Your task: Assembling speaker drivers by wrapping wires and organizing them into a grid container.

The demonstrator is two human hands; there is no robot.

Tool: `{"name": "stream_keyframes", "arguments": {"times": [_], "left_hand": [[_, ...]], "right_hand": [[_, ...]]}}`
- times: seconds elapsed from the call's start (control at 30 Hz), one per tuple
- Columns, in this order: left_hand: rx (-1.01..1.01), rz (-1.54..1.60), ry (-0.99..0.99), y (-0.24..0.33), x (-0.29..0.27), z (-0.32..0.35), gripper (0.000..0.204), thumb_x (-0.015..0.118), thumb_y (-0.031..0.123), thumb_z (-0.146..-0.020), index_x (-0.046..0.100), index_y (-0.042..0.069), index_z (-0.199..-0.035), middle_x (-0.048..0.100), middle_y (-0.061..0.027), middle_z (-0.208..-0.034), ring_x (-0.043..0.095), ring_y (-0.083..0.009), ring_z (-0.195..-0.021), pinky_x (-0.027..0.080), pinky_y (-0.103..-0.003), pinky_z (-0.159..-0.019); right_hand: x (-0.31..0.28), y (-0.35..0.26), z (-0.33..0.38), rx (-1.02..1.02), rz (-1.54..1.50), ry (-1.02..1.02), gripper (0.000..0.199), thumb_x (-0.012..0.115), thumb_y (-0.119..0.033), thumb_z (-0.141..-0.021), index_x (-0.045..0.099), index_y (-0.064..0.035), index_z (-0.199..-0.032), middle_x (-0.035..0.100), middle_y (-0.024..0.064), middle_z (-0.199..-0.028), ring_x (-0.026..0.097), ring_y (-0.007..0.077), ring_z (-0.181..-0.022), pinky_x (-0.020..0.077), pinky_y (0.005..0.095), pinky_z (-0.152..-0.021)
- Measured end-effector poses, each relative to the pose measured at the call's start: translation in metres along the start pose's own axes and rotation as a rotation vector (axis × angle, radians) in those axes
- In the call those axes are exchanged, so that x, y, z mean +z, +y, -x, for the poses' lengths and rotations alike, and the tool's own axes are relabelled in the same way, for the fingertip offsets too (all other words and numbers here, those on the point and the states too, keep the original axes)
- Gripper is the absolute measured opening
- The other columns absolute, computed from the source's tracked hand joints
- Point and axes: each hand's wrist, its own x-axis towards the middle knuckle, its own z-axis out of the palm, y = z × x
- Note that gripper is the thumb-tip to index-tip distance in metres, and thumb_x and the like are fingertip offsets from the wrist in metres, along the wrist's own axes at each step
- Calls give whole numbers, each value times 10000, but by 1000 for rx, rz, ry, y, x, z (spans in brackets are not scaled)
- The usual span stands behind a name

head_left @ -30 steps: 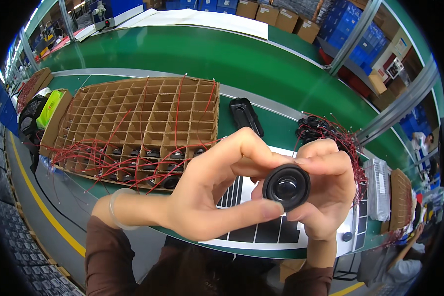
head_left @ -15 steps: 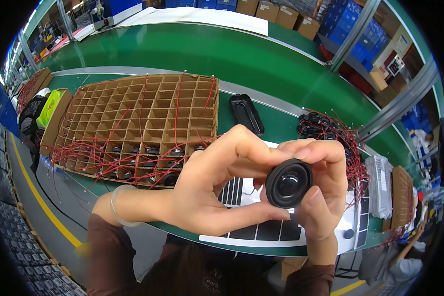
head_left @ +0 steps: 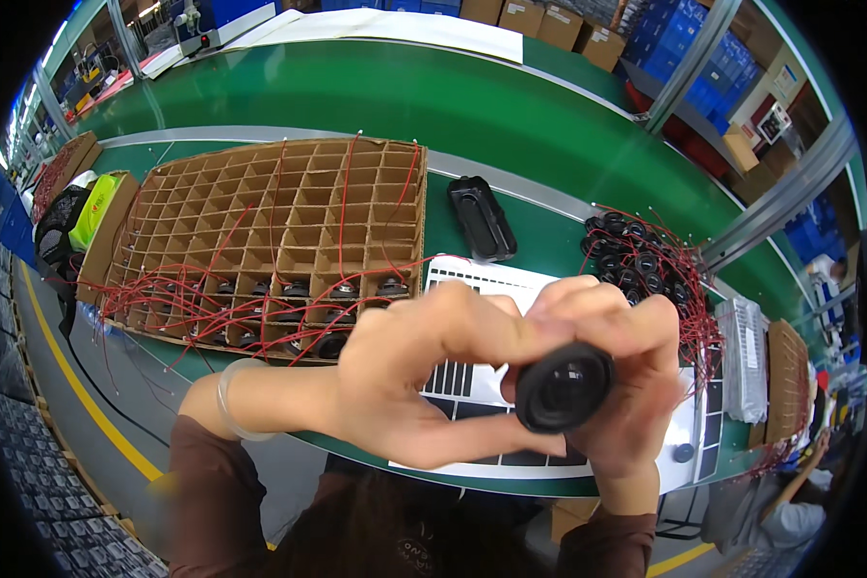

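A small round black speaker (head_left: 565,387) with a glossy domed centre is held up in front of me, tilted and slightly blurred. My right hand (head_left: 621,371) grips it from the right and behind, fingers curled. My left hand (head_left: 433,371) bends round its left side, index finger at the upper edge and thumb below. Part of the speaker's rear is hidden by the fingers. Beneath the hands lies a white sheet (head_left: 482,273) with black blocks and stripes. To the left, a divided cardboard box (head_left: 376,197) has speakers with red wires in its nearer cells.
A black oblong case (head_left: 482,220) lies beyond the hands. A heap of black speakers (head_left: 636,258) with tangled red wires sits to the right, beside clear plastic trays (head_left: 742,361). Behind runs a green conveyor belt (head_left: 356,82). Metal posts (head_left: 694,72) stand at the bench's far side.
The speaker has tipped and dropped slightly in my hands, its face now seen more obliquely. My right fingers have shifted round it, and both hands have moved a little.
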Motion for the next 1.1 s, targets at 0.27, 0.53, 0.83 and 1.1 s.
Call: {"name": "stream_keyframes", "arguments": {"times": [0.27, 0.53, 0.83, 1.1], "left_hand": [[-89, 91, 2, 3, 2, 5, 439, 695, 30, -607, 421, -60, -938, 533, -117, -866, 559, -139, -794, 458, -242, -701], [-153, 98, 2, 5, 3, 3, 398, 688, 42, -621, 433, -46, -914, 541, -98, -834, 558, -112, -741, 457, -235, -678], [-131, -63, -152, 7, -3, -3, 536, 687, -48, -579, 290, -69, -939, 526, -196, -750, 493, -157, -613, 367, -252, -489], [-152, 55, -6, 4, 2, 3, 395, 669, 23, -638, 413, -39, -932, 523, -94, -869, 529, -85, -700, 449, -221, -630]], "right_hand": [[-1, 12, 1, -273, 16, -46, 320, 595, -99, -708, 441, 37, -953, 506, 157, -889, 471, 184, -777, 384, 304, -708], [-2, 6, 2, -86, -190, 0, 163, 440, -57, -790, 439, 36, -924, 499, 157, -890, 467, 192, -812, 375, 322, -759], [-6, 1, 0, 15, -182, 1, 190, 444, -102, -799, 443, 41, -925, 502, 151, -891, 474, 184, -844, 377, 307, -762], [-9, -3, -6, 7, -164, -99, 316, 601, -38, -681, 454, 25, -954, 513, 136, -913, 480, 196, -875, 362, 306, -787]]}}
